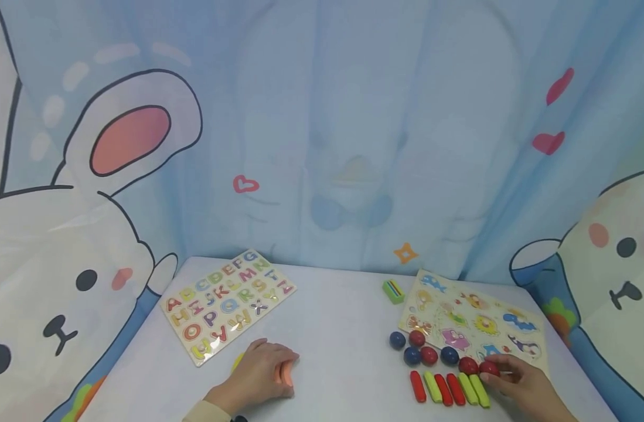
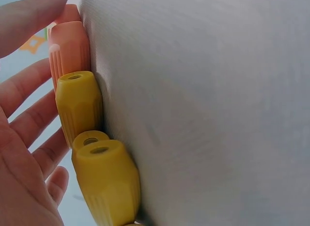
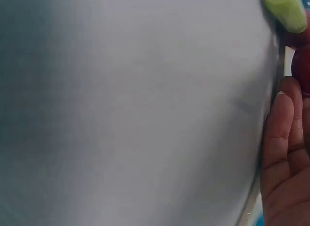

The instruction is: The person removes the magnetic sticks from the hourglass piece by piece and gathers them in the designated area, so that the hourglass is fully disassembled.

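Observation:
My left hand [image 1: 261, 372] curves around an orange fluted piece [image 1: 286, 373], its thumb and fingertips at the piece's two ends. In the left wrist view, orange pieces [image 2: 70, 49] and several yellow barrel-shaped pieces [image 2: 109, 182] with holes in their ends stand in a row beside the fingers. From above, the hand hides most of the yellow ones. My right hand [image 1: 527, 387] holds a red ball [image 1: 489, 368] between thumb and forefinger, at the right end of a group of red and blue balls [image 1: 450, 356]. Just below lie red sticks [image 1: 418, 387] and yellow-green sticks [image 1: 479, 391], side by side.
A letter puzzle board [image 1: 229, 305] lies at the back left. An animal puzzle board [image 1: 474, 319] lies behind the balls, partly under the right hand. A striped green block [image 1: 393, 291] is beside it. A printed curtain [image 1: 353, 146] hangs behind the white table [image 1: 348, 328].

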The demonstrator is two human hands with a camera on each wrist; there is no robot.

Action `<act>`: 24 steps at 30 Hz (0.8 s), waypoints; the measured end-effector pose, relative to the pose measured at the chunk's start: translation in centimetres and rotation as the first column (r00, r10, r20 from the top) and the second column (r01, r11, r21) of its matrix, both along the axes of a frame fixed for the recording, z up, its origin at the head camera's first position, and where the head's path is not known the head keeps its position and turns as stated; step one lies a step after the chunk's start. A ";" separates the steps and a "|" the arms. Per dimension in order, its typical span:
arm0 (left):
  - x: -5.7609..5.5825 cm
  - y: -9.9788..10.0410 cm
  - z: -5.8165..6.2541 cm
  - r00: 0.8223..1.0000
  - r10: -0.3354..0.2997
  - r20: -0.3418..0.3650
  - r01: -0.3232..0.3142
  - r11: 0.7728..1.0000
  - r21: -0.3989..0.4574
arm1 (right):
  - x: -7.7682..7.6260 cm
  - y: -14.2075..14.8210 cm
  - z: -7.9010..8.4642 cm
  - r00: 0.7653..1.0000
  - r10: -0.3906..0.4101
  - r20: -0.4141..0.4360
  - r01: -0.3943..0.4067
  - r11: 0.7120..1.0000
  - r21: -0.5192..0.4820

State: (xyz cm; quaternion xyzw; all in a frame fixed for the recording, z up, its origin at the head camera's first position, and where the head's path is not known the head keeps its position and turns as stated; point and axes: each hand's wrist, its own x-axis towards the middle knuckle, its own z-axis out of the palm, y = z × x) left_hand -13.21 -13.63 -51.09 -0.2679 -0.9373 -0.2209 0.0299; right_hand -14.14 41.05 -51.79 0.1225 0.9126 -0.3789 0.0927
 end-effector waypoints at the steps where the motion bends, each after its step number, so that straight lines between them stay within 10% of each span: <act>1: 0.0 0.0 0.0 1.000 -0.002 -0.003 0.002 1.000 0.001 | 0.0 0.1 -0.1 1.000 0.004 0.007 -0.004 1.000 0.005; 24: 0.0 0.0 0.1 1.000 -0.015 -0.023 0.015 1.000 -0.006 | -0.1 -0.1 -0.7 0.999 0.043 0.007 -0.044 0.998 0.038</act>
